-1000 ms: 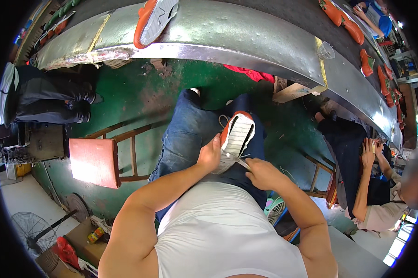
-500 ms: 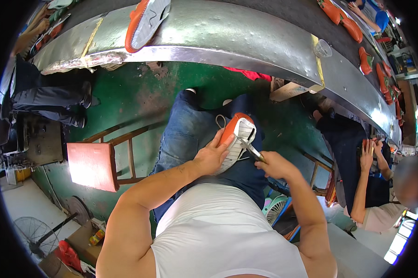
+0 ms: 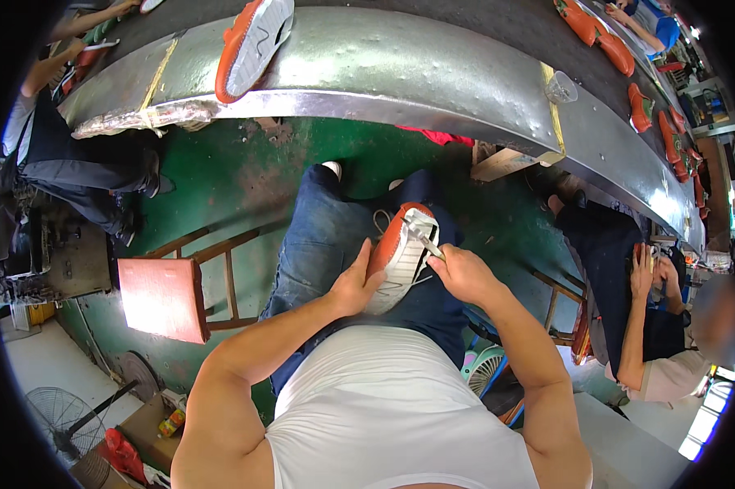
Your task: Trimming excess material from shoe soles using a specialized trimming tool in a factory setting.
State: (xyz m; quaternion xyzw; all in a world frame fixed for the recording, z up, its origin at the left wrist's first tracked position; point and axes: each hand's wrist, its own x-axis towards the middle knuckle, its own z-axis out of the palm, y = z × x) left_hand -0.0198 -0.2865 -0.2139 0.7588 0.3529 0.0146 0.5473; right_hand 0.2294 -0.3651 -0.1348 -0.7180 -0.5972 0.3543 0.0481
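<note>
Over my lap lies an orange shoe (image 3: 401, 254), its whitish underside turned up and a loop of lace at its left. My left hand (image 3: 356, 283) grips it along the left side near its lower end. In my right hand (image 3: 463, 274) is a silver metal tool, apparently pliers (image 3: 421, 236), whose head touches the underside near the toe end. The fingers wrap the handle, hiding most of it. The exact shape of the tool's jaws is too small to make out.
A metal-edged bench (image 3: 400, 61) crosses ahead, with another orange shoe (image 3: 255, 50) on its edge and several orange shoes (image 3: 593, 34) further right. A wooden stool (image 3: 162, 297) stands left, a standing fan (image 3: 61, 420) lower left. People work at both sides.
The tool's head has moved from the shoe's right side up toward the toe end. My left hand has slid lower and left, and the shoe has shifted slightly left.
</note>
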